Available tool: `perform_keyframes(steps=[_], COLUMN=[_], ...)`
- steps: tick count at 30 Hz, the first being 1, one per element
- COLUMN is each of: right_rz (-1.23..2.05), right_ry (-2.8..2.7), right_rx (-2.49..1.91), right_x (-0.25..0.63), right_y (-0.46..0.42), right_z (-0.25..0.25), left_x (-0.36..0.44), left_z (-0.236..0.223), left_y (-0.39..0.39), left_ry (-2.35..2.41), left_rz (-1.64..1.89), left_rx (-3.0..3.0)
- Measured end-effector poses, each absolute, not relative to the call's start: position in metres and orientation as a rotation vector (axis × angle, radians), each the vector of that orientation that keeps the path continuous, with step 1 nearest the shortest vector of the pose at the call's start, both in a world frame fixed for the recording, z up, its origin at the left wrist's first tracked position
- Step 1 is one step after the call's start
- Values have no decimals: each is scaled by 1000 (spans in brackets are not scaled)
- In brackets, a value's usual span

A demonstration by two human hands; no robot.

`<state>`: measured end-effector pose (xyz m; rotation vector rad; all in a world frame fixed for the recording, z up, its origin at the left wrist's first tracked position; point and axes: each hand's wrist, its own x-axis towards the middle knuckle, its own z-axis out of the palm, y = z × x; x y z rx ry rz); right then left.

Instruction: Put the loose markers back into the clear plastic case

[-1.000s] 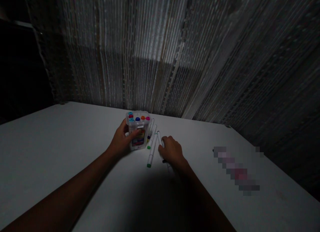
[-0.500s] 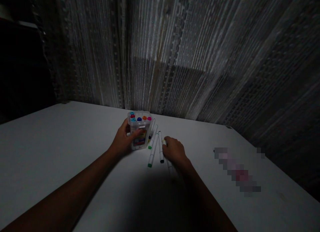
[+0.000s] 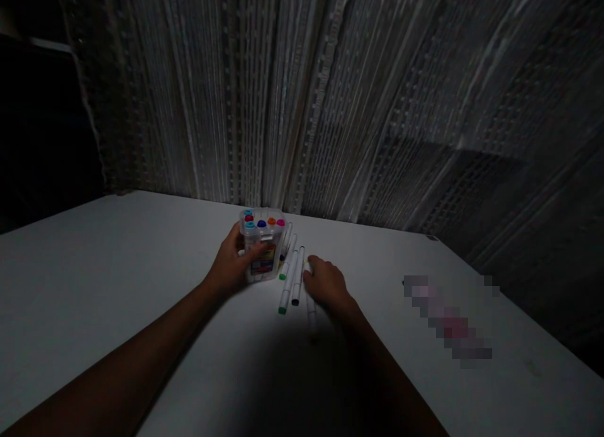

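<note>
Now, hands at marker box (image 3: 261, 247), markers (image 3: 297, 276)

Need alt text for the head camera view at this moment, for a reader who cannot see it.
The left hand grips a clear marker case standing on a white table, coloured caps showing on top. The right hand rests on loose markers lying beside it. The room is dim.

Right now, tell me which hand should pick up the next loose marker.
Right. The right hand rests on the table, its fingers among the loose markers beside the box. The left hand is wrapped around that box, so it looks occupied.
</note>
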<state>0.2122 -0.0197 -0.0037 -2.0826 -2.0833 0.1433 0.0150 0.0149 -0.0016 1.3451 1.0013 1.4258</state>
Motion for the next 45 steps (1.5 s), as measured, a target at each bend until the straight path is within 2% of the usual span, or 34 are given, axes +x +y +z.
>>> perform_keyframes(steps=[45], right_rz=[93], right_ry=[-2066], right_rx=[-2071], right_x=[205], right_y=[-20], right_z=[-5], left_x=[14], left_z=[-2], left_y=[15], left_ry=[997], left_rz=[1428], left_rx=[1365])
